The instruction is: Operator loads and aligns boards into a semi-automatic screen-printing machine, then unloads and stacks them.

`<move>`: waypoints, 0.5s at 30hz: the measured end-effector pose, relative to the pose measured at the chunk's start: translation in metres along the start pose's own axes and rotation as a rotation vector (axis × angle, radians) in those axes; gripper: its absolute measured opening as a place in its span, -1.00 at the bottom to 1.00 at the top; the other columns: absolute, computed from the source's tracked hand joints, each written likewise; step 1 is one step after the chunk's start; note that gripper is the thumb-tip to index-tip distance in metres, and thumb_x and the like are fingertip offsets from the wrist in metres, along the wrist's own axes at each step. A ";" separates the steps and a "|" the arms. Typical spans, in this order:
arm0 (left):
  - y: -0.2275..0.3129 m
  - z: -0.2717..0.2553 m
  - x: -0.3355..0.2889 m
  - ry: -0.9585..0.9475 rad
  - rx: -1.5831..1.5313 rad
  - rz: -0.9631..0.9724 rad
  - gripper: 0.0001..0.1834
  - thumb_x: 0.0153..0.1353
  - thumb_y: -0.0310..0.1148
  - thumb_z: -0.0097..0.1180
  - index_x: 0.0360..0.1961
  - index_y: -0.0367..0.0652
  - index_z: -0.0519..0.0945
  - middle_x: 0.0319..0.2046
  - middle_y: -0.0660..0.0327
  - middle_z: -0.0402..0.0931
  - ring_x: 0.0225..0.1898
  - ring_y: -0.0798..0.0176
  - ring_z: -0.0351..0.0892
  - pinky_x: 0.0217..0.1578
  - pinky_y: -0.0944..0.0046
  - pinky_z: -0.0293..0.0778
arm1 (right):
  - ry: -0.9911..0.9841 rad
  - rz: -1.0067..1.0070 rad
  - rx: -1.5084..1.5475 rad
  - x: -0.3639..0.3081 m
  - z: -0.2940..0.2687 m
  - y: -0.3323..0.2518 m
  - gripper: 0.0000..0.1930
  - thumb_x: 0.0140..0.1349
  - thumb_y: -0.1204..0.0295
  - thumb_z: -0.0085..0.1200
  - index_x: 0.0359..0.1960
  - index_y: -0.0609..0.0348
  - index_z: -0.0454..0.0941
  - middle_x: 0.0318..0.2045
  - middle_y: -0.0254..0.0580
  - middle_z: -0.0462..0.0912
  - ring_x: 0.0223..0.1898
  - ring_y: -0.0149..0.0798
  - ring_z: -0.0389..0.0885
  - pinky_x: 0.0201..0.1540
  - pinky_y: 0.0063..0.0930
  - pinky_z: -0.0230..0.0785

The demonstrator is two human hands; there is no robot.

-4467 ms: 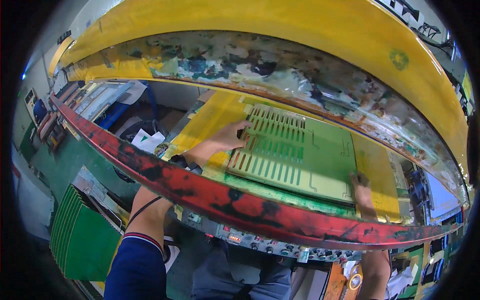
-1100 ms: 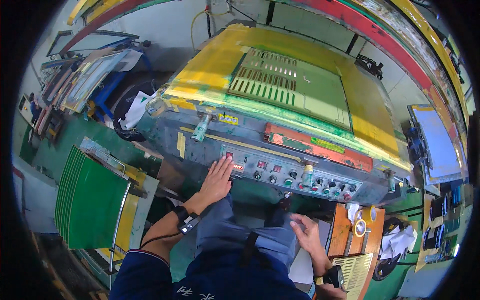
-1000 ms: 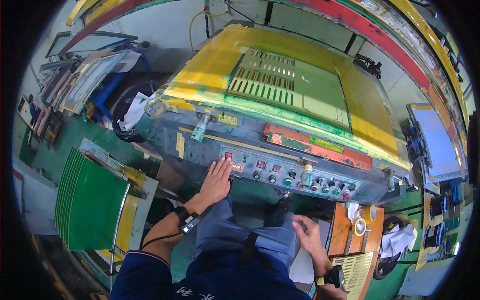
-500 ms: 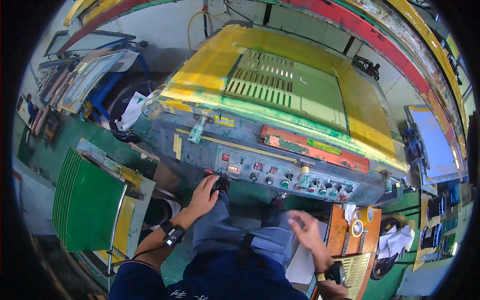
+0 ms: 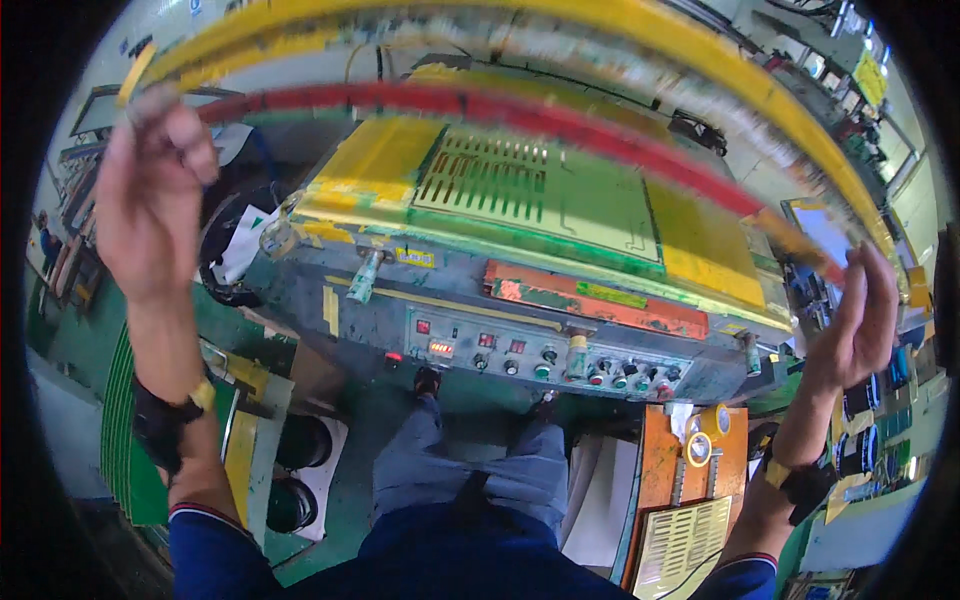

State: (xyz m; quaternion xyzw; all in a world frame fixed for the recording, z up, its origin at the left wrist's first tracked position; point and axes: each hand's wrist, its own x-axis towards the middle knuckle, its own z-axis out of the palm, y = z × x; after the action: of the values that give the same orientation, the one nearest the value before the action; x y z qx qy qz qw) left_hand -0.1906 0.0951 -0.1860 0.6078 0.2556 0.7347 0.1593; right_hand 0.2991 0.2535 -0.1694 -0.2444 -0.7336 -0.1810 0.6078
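Observation:
Both my hands are raised at the ends of a screen frame with a yellow bar (image 5: pixel 640 30) and a red bar (image 5: pixel 560 135), blurred by motion over the machine. My left hand (image 5: pixel 150 220) is at the frame's left end, fingers bent and smeared; whether they grip it is unclear. My right hand (image 5: pixel 858 320) is beside the right end, fingers stretched upward and apart. Beneath the frame, a slotted pale green sheet (image 5: pixel 600 205) lies on the yellow-covered machine bed (image 5: pixel 375 160). An orange-red bar (image 5: pixel 600 300) runs along the machine's front.
Below the bed is a control panel (image 5: pixel 480 365) with knobs; a red button (image 5: pixel 393 357) sits to its left. Green sheets (image 5: pixel 120 430) are stacked at left. At lower right, an orange-brown board (image 5: pixel 660 440) carries tape rolls (image 5: pixel 698 450) and a slotted yellow sheet (image 5: pixel 685 540).
My left hand has left the spot by the red button and risen to the frame's left end. My right hand has risen from beside my leg to the right end. The frame appears lower.

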 end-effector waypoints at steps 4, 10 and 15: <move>-0.009 0.005 0.058 -0.022 0.088 0.003 -0.58 0.43 -0.18 -0.23 -0.01 -0.33 0.49 -0.31 0.20 0.53 -0.27 0.35 0.45 -0.23 0.31 0.33 | -0.030 -0.012 0.084 0.027 0.037 0.013 -0.83 0.27 0.57 0.01 -0.15 0.34 0.57 -0.25 -0.25 0.58 -0.24 -0.48 0.49 -0.14 -0.65 0.31; -0.104 0.027 0.036 0.169 0.275 -0.356 -0.65 0.38 -0.16 -0.09 -0.35 -0.21 0.55 -0.60 0.31 0.43 -0.62 0.46 0.32 -0.61 0.45 0.22 | -0.157 0.279 0.110 -0.046 0.071 0.033 -0.89 0.21 0.56 0.08 -0.25 0.25 0.58 -0.42 -0.33 0.55 -0.41 -0.50 0.45 -0.34 -0.62 0.33; -0.142 0.022 -0.020 0.251 0.249 -0.493 -0.66 0.38 -0.15 -0.07 -0.39 -0.20 0.53 -0.65 0.35 0.36 -0.65 0.52 0.26 -0.66 0.50 0.12 | -0.229 0.321 0.145 -0.111 0.082 0.029 -0.87 0.13 0.60 0.09 -0.26 0.24 0.57 -0.46 -0.17 0.54 -0.48 -0.35 0.51 -0.37 -0.50 0.39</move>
State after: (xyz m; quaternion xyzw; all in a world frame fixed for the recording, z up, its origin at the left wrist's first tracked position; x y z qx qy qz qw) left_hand -0.1757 0.2046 -0.2804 0.4465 0.5013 0.7064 0.2243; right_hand 0.2655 0.3081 -0.2956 -0.3328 -0.7604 0.0005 0.5577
